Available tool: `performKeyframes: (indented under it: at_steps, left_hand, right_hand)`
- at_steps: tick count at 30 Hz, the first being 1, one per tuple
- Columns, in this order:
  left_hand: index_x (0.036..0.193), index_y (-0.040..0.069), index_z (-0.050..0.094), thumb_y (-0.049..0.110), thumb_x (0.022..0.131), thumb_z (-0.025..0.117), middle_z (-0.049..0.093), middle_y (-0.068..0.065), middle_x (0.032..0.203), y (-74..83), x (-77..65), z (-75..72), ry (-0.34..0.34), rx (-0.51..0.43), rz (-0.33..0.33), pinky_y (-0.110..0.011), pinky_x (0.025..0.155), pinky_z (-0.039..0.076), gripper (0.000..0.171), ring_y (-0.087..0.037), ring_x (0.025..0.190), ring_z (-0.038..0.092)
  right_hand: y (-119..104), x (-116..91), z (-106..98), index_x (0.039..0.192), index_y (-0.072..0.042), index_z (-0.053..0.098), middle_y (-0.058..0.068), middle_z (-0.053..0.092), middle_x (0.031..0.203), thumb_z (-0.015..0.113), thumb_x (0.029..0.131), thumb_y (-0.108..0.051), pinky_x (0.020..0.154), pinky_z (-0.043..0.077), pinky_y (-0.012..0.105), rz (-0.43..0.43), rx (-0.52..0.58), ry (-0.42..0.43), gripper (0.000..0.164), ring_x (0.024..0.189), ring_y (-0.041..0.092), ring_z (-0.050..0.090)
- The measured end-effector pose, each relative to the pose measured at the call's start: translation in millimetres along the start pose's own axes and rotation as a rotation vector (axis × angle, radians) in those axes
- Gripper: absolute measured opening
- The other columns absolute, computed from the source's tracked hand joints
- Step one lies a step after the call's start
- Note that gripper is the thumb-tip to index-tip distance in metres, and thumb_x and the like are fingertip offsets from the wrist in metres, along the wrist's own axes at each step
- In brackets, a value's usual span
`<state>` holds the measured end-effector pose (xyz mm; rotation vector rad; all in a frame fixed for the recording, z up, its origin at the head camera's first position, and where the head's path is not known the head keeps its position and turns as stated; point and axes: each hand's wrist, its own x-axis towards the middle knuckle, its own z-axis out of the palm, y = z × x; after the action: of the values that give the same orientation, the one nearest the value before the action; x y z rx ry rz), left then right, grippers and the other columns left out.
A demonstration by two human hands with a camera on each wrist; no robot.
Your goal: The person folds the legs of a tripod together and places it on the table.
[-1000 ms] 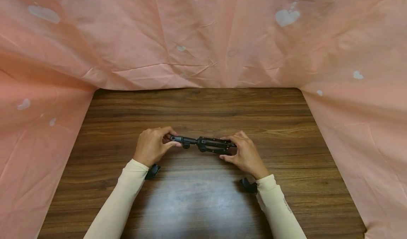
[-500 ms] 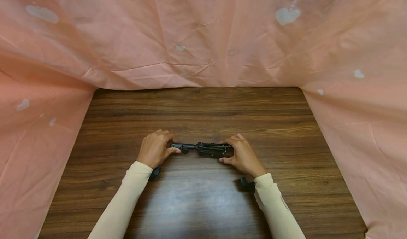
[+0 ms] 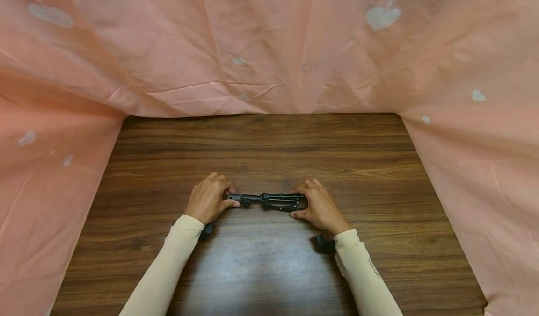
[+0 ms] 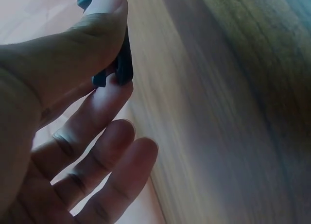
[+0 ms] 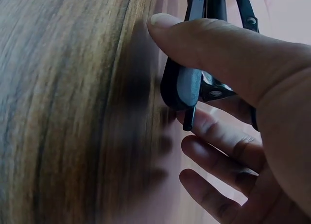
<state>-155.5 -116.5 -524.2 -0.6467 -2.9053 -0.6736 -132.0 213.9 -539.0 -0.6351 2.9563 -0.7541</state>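
A folded black mini tripod lies crosswise close over the wooden table, its head end to the left and its legs to the right. My left hand pinches the head end between thumb and index finger. In the left wrist view the dark end of the tripod shows below the thumb, while the other fingers extend away from it. My right hand grips the leg ends. The right wrist view shows the thumb across a leg of the tripod, with its rounded foot below and fingers behind.
The brown wood-grain table stretches around both hands. A pink cloth with pale hearts hangs along its back and both sides. A black wrist camera sits by the right cuff, and another wrist camera by the left.
Both hands have brought the tripod slightly nearer the body, and it has turned from a slant to nearly level across the view. The grip at both ends continues.
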Motion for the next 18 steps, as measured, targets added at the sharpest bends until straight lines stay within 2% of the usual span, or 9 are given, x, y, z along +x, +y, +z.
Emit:
performKeyframes:
  at_steps: [10,18]
  left_hand:
    - [0.086,0.019,0.080,0.041,0.071,0.097,0.066,0.008,0.080,-0.6,-2.2,6.5,-0.011,-0.035,-0.014,-0.033,0.067,0.055,0.032,-0.011,0.078,0.061]
    - [0.087,0.019,0.082,0.040,0.073,0.097,0.066,0.008,0.079,0.2,-2.7,7.4,0.000,-0.067,-0.015,-0.030,0.067,0.053,0.029,-0.010,0.076,0.060]
  right_hand:
    - [2.6,-3.6,2.7,0.123,-0.014,0.079,0.003,0.069,0.118,0.101,0.072,-0.031,0.096,0.053,0.050,0.034,0.000,-0.002,0.057,0.111,0.025,0.057]
    - [5.6,-5.4,6.8,0.123,-0.012,0.080,0.003,0.068,0.114,0.101,0.072,-0.029,0.101,0.050,0.049,0.025,0.039,0.017,0.058,0.109,0.025,0.057]
